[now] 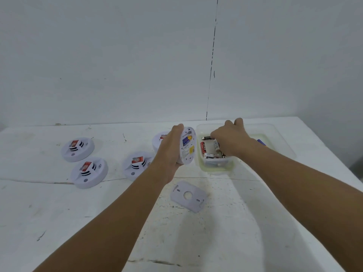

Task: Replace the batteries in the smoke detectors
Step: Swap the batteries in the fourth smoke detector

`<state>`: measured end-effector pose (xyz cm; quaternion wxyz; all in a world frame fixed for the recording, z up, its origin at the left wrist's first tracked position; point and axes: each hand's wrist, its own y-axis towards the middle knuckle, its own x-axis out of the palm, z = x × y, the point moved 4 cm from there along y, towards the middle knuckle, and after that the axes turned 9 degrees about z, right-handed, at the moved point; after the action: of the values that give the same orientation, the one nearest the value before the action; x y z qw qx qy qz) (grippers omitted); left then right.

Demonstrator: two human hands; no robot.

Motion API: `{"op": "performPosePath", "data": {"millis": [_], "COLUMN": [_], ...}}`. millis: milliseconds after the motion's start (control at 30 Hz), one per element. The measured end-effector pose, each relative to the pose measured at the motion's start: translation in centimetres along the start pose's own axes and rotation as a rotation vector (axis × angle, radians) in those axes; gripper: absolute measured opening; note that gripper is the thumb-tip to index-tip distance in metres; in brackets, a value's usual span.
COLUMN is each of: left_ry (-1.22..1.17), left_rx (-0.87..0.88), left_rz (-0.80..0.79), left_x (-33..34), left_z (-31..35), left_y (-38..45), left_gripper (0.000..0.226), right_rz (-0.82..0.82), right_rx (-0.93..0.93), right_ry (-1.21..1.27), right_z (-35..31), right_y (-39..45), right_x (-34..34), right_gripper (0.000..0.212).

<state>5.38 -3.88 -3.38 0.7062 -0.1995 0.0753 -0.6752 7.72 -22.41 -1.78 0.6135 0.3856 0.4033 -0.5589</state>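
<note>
The clear plastic tub [216, 169] holds a loose heap of batteries [206, 149]. The right hand [230, 141] reaches into the tub with fingers curled down among them; whether it pinches 1 cannot be told. Just left of the tub, the left hand [170, 150] grips an opened smoke detector [187, 146] on edge, a blue battery [185, 140] seated inside. In front of the tub lies the detector's cover plate [188, 196]. Further left of the tub, 4 detectors [89, 171] rest on the table [59, 222].

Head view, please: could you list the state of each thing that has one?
Held smoke detector: tilted on edge, back open, one battery showing.
Backplate: off, flat on table.
Battery tub: open.
Left hand: grips detector.
Right hand: in tub, fingers hidden.
</note>
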Motion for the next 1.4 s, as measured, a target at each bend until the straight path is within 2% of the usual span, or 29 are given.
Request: {"op": "performPosePath", "data": {"millis": [100,200,433,600,700,867,967,1067,1133,1200,1267,1400], "left_ry": [0.007,-0.001,-0.007,-0.019,-0.012,-0.049,-0.089,-0.162,-0.185,-0.194,-0.177,-0.195], "left_rx": [0.007,0.006,-0.012,-0.012,-0.018,-0.018,-0.011,0.015,0.039,0.055,0.071,0.068], "left_rz": [-0.040,-0.041,-0.046,-0.044,-0.047,-0.042,-0.031,-0.028,-0.042,-0.048,-0.072,-0.107], "left_x": [0.2,0.1,-0.2,0.0,0.2,0.0,-0.6,-1.4,-1.8,-2.0,-2.1,-2.4], "left_z": [-0.2,-0.3,-0.5,-0.5,-0.5,-0.5,-0.6,-0.5,-0.5,-0.4,-0.5,-0.8], "left_y": [0.4,0.8,1.3,1.3,1.3,1.1,0.8,0.4,-0.1,-0.6,-1.1,-2.0], "left_gripper": [0.032,0.029,0.034,0.028,0.036,0.036,0.037,0.039,0.038,0.041,0.045,0.045], "right_rz": [-0.076,-0.122,-0.138,-0.123,-0.118,-0.011,0.188,0.410,0.496,0.551,0.576,0.536], "right_rx": [-0.029,-0.062,-0.107,-0.111,-0.099,-0.050,0.049,0.130,0.152,0.156,0.144,0.149], "right_ry": [-0.083,-0.115,-0.095,-0.044,0.007,0.075,0.273,0.641,0.884,1.077,1.162,1.302], "right_z": [-0.4,-1.0,-0.5,0.0,0.1,0.6,1.0,0.8,-0.1,-1.5,-3.2,-6.2], "right_y": [0.8,1.5,2.2,2.5,2.6,2.7,1.6,-0.6,-2.4,-4.1,-5.3,-6.9], "right_x": [0.2,0.8,-0.1,0.3,1.1,1.3,0.2,-1.6,-2.8,-3.9,-4.6,-4.6], "right_gripper": [0.024,0.016,0.018,0.031,0.036,0.035,0.031,0.027,0.026,0.026,0.027,0.024]}}
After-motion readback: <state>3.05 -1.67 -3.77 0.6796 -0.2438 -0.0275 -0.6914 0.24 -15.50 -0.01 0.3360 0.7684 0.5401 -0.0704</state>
